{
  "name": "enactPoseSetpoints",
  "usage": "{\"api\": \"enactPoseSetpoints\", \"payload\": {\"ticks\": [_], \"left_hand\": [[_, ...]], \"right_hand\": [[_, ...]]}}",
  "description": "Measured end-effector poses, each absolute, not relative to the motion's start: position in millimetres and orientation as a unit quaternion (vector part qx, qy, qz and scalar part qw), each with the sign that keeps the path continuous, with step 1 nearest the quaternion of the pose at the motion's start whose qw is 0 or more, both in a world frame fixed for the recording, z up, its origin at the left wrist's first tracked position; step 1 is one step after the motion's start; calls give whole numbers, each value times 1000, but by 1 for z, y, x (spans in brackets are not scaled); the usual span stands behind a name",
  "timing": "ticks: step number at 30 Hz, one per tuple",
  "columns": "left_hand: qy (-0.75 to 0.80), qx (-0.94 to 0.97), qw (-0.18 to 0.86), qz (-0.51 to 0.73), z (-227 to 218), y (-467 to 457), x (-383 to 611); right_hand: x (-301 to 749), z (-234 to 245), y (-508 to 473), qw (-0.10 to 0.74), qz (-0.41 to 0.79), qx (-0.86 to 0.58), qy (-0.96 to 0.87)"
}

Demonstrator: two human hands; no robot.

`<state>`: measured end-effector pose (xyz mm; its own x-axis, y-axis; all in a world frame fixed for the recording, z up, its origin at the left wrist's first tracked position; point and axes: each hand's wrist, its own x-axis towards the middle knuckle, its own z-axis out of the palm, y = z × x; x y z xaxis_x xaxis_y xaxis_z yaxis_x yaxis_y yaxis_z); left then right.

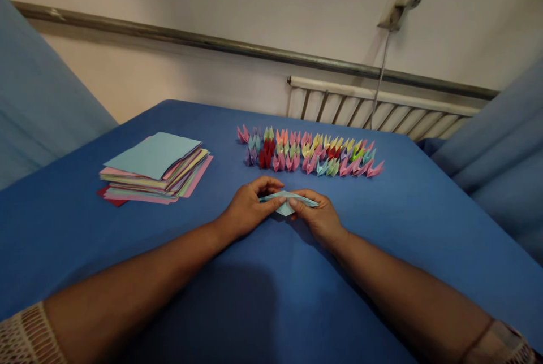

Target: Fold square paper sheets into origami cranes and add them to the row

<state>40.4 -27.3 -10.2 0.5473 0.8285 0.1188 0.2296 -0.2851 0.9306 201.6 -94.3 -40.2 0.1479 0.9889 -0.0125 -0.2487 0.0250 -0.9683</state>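
Between my hands is a light blue piece of folded origami paper [285, 209], a flat diamond shape with pointed ends to the left and right. My left hand [250, 203] pinches its left half, thumb on top near the middle. The right half is gripped by my right hand [320, 217], whose thumb also presses close to the centre. Most of the fingers under the paper are hidden. Just beyond my hands stand rows of small folded paper cranes [311, 152] in pink, red, yellow, green, blue and purple.
On the left lies a stack of coloured square paper [155, 155], light blue on top. Blue cloth covers the table [237, 296]. Behind it are a wall rail [212, 42], a radiator [360, 101] and a hanging cord [382, 76]. Blue curtains [500, 155] hang at both sides.
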Motion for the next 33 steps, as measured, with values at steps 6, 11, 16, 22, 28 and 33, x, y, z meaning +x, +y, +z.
{"api": "enactPoseSetpoints", "payload": {"ticks": [6, 11, 16, 22, 28, 33], "left_hand": [[356, 656, 614, 259, -9, -26, 40], [357, 636, 643, 234, -8, -28, 40], [365, 679, 592, 236, -9, -27, 39], [375, 772, 427, 287, -12, -20, 36], [238, 920, 88, 300, -12, -10, 32], [142, 942, -53, 300, -13, -8, 37]], "right_hand": [[203, -37, -93, 601, 456, -508, -417], [204, -38, -92, 600, 442, -513, -426], [204, -44, -90, 608, 444, -499, -430], [203, -54, -84, 631, 433, -486, -422], [210, -48, -91, 607, 168, -567, -531], [212, -37, -99, 421, -38, -590, -687]]}}
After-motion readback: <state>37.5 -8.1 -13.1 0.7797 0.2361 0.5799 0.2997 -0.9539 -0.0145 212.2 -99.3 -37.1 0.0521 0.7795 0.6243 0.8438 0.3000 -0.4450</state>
